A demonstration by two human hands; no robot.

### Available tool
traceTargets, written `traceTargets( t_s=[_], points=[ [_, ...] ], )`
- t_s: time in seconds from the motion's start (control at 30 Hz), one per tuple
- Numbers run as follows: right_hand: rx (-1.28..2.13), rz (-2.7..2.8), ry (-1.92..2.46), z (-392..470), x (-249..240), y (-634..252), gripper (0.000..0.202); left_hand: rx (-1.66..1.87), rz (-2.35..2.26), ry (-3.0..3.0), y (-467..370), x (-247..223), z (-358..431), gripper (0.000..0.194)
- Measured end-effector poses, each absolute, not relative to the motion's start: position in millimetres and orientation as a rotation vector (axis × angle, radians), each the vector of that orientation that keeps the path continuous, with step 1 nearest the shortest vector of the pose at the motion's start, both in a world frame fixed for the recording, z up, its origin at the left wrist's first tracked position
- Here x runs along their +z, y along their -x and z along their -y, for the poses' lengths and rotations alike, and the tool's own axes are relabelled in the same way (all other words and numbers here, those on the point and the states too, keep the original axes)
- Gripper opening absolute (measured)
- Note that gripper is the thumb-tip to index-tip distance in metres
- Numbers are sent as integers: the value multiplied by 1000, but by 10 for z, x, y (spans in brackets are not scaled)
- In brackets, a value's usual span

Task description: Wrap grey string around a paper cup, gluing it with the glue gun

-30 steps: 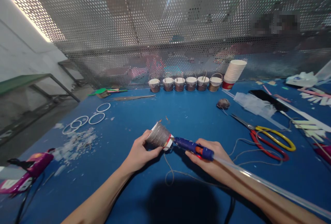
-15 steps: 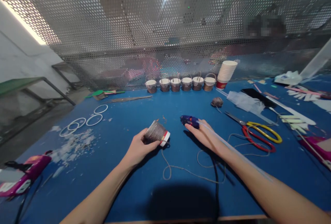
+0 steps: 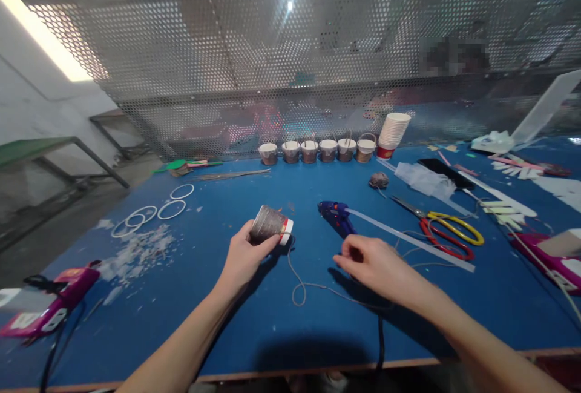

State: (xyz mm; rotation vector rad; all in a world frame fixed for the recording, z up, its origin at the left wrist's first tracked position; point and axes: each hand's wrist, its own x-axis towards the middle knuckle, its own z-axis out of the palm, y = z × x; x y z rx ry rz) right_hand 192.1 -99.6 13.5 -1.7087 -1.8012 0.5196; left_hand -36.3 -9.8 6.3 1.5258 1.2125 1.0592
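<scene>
A paper cup (image 3: 269, 225) wound with grey-brown cord lies tilted in my left hand (image 3: 245, 254), its white and red end toward the right. Loose cord (image 3: 297, 281) trails from that end across the blue table. My right hand (image 3: 365, 260) hovers over the table with its fingers curled and thumb near the forefinger; nothing shows between them. Just beyond it rests a blue glue gun (image 3: 336, 211), with a long clear glue stick (image 3: 408, 238) sticking out of its back toward the right.
Wrapped cups (image 3: 327, 150) and a stack of paper cups (image 3: 394, 132) line the back by a perforated metal screen (image 3: 204, 66). Scissors (image 3: 438, 226), a yarn ball (image 3: 378, 180) and a phone (image 3: 445, 173) lie right. White rings (image 3: 171, 209), scraps (image 3: 140, 254) and a pink power strip (image 3: 59, 305) are left.
My right hand has let go of the glue gun and drawn back toward the table's front edge. The glue gun now rests on the table. My left hand still holds the cup.
</scene>
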Motion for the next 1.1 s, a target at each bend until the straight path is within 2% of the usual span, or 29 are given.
traceTargets(
  t_s=[0.07, 0.2, 0.3, 0.37, 0.47, 0.63, 0.77, 1.1],
  points=[
    [746, 1687, 1534, 951, 102, -1689, 6, 1036, -1194, -1582, 348, 58, 135, 27],
    [1142, 1143, 1263, 675, -37, -1316, 34, 1043, -1220, -1755, 336, 37, 207, 26],
    [1446, 770, 1095, 535, -113, -1211, 40, 1042, -1265, -1841, 342, 25, 235, 21],
    [1524, 685, 1071, 519, -135, -1214, 39, 1026, -1276, -1858, 344, 29, 243, 21],
    [1460, 804, 1163, 560, -126, -1278, 29, 1014, -1278, -1850, 336, 49, 248, 22],
    [998, 1312, 1325, 653, -71, -1376, 5, 941, -1280, -1819, 314, 82, 238, 27],
    [800, 1456, 1341, 709, -48, -1402, 8, 816, -1262, -1732, 312, 86, 215, 24],
    [770, 1436, 1396, 698, -66, -1397, 7, 674, -1141, -1520, 351, 58, 186, 29]
  ],
)
